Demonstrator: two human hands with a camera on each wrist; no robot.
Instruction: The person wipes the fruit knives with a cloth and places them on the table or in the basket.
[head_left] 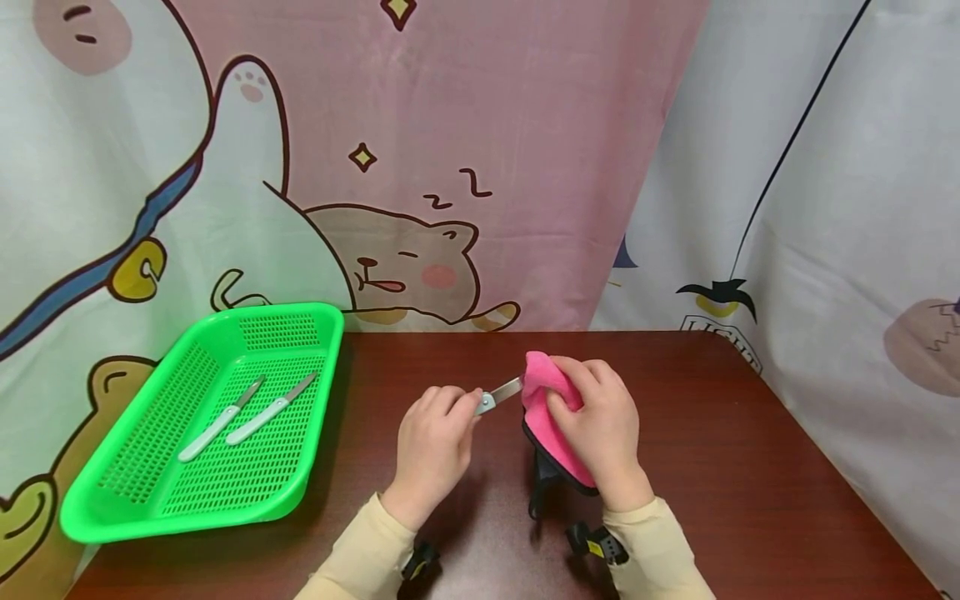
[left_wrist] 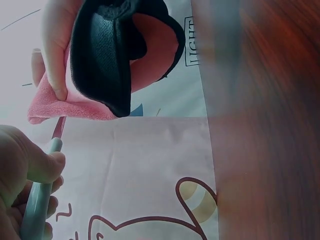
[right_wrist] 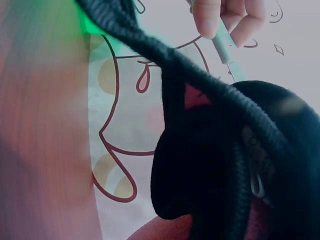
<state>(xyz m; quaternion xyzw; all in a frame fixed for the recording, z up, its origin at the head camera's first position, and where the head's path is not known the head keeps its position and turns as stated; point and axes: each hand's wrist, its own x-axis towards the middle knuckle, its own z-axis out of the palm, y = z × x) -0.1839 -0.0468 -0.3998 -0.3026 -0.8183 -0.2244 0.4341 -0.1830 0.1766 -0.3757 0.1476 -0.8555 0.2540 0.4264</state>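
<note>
My left hand (head_left: 433,439) grips the pale handle of a small knife (head_left: 487,403), with the blade pointing right and up. In my right hand (head_left: 606,421) is a pink fuzzy cloth (head_left: 553,433) with black edging, pinched between thumb and fingers. The blade's tip end is hidden at the cloth. Seen from the left wrist, a black lining or strap (left_wrist: 102,65) hangs from the pink cloth, and the knife handle (left_wrist: 37,207) lies along the curled left fingers. Black fabric covers much of the right wrist view.
A green perforated plastic basket (head_left: 303,454) stands on the left of the dark wooden table (head_left: 735,467). Two pale-handled knives (head_left: 258,419) lie side by side in it. Behind the table hangs a printed cartoon curtain (head_left: 525,167).
</note>
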